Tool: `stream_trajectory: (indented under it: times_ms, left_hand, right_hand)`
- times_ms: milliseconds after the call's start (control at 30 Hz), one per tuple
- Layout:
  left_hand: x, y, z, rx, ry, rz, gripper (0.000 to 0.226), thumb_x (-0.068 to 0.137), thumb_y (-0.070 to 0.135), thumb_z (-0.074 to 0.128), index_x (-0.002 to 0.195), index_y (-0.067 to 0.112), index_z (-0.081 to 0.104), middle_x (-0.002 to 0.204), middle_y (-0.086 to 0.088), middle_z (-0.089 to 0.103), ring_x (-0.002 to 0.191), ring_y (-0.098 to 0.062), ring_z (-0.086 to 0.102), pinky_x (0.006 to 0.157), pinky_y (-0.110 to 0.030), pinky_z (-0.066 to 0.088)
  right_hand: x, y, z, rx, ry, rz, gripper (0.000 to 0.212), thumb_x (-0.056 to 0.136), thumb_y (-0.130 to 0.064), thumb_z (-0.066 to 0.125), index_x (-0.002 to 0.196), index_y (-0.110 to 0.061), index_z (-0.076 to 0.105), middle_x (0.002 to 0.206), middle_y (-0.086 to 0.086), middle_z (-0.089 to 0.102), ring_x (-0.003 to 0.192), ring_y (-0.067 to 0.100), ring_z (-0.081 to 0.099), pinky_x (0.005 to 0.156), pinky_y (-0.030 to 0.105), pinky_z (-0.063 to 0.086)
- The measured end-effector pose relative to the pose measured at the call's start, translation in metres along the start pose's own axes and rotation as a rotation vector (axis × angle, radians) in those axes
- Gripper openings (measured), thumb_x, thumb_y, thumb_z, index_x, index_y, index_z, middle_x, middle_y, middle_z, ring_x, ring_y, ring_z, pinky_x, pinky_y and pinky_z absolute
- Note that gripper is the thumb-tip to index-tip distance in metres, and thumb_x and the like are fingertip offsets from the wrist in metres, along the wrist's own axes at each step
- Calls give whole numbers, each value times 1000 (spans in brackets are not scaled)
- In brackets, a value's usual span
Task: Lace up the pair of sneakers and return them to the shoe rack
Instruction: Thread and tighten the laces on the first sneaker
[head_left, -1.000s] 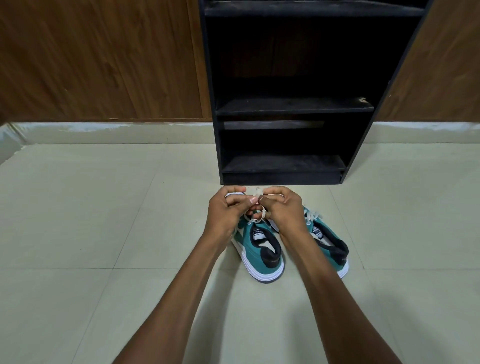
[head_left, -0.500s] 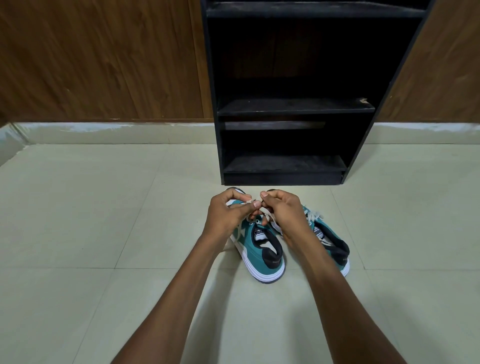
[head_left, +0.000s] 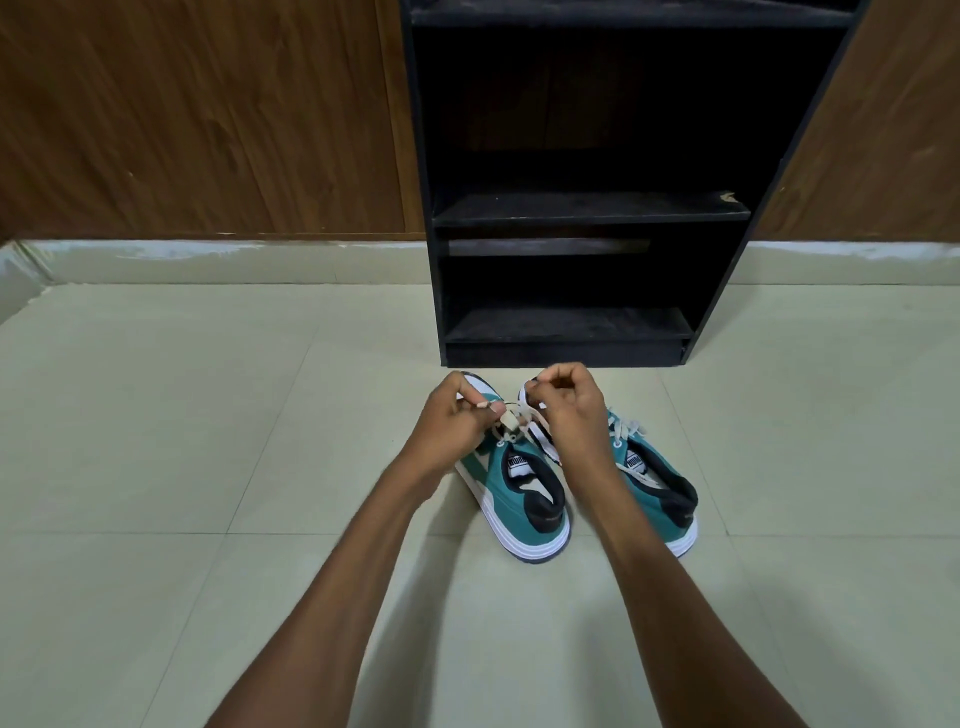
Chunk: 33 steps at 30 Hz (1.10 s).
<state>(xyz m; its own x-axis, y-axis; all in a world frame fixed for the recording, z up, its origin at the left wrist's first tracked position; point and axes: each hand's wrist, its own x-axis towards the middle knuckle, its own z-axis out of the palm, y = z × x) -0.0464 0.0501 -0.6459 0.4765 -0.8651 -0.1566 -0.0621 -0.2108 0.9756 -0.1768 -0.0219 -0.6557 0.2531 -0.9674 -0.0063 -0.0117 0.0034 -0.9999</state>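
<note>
Two teal sneakers with white soles and black heels stand side by side on the floor, toes toward the rack. Over the left sneaker (head_left: 519, 499), my left hand (head_left: 452, 421) pinches one end of its cream lace (head_left: 511, 418). My right hand (head_left: 569, 405) pinches the other end, a little higher and to the right. The lace is crossed between my hands above the sneaker's tongue. The right sneaker (head_left: 657, 483) sits beside my right wrist with its lace loose on top. My hands hide both toes.
The black shoe rack (head_left: 566, 332) stands just beyond the sneakers, its shelves bare. Brown wooden panels line the wall on both sides. Pale floor tiles spread out to the left, right and front.
My hands have drawn apart, the left going left and the right going up and right, pulling the lace ends away from each other.
</note>
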Motion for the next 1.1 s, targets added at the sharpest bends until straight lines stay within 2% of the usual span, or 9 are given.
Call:
stream_trajectory:
  times_ms: [100,167,300,433,567,800,933,1033,1100]
  left_hand:
    - [2,12,-4,-170,-28,-226,23,90,7,70,82,16,51,72,-5,64,69,-18,55,59,-27,45]
    - [4,16,-6,-213,-36,-325,19,90,4,68,82,16,55,71,-5,65,68,-17,55,61,-28,46]
    - [4,15,-4,-245,-70,-389,22,91,7,67,75,18,58,63,-2,60,61,-15,50,56,-27,37]
    - [2,10,-5,-287,-97,-404,10,90,9,68,83,15,72,62,4,66,64,-11,53,55,-22,40]
    - [-1,5,-3,-370,-46,-382,15,85,13,77,99,8,77,61,5,67,55,-7,51,48,-17,41]
    - [-11,-2,11,-533,60,-335,12,86,4,74,96,8,80,71,-2,71,59,-10,52,49,-16,45]
    - [-15,0,12,-548,85,-321,18,85,15,78,101,7,80,78,-3,73,51,-7,54,46,-16,45]
    - [-18,-2,13,-561,187,-327,14,87,20,78,95,9,81,72,-5,69,50,-10,53,45,-19,44]
    - [-17,-9,12,-599,323,-342,14,89,19,75,96,7,79,68,-6,65,48,-10,50,45,-22,44]
  right_hand:
    - [-14,4,-7,-238,-71,-303,24,82,-34,83,98,-21,69,108,1,62,99,13,65,84,20,56]
    - [-17,11,-8,-433,-77,-474,36,75,-37,88,105,-22,75,106,-3,62,101,10,58,85,15,49]
    - [-17,18,-5,-522,27,-608,30,76,-26,88,103,-18,82,93,-2,69,94,17,55,78,26,48]
    - [-17,17,-4,-397,80,-484,26,77,-20,88,101,-13,82,88,-10,67,92,18,61,81,18,48]
    - [-20,21,1,-318,121,-365,22,81,-28,84,101,-19,82,88,-9,71,98,22,60,86,35,51]
    - [-22,24,6,-367,80,-323,25,88,-37,76,108,-23,81,96,-5,72,106,23,53,90,38,49]
    - [-19,23,8,-408,82,-333,21,97,-33,67,105,-19,81,96,-5,71,106,27,56,90,42,49]
    - [-19,17,9,-199,137,-148,18,101,-32,59,93,-30,75,95,-9,70,99,22,64,85,35,53]
    - [-20,13,6,40,220,49,25,104,-26,53,86,-26,70,90,-4,71,82,16,65,72,27,54]
